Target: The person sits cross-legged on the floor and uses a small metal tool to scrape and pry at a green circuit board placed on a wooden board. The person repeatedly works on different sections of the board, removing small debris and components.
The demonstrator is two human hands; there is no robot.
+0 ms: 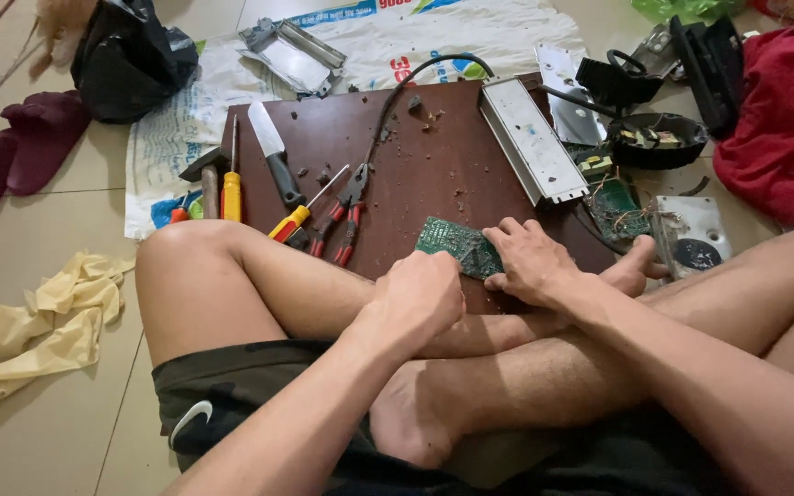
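flat green circuit board (457,246) on the dark brown wooden board (415,174), right hand (530,262) pressing fingers flat on it, left hand (418,296) fisted at its near edge, grip contents hidden, red-handled pliers (346,213) nearby

knife (271,152), red pliers (346,213), yellow gloves (48,321), red cloth (783,129)

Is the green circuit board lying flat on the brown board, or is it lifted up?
Flat. The green circuit board lies on the brown board, with the right hand pressing on it and the left hand at its near edge.
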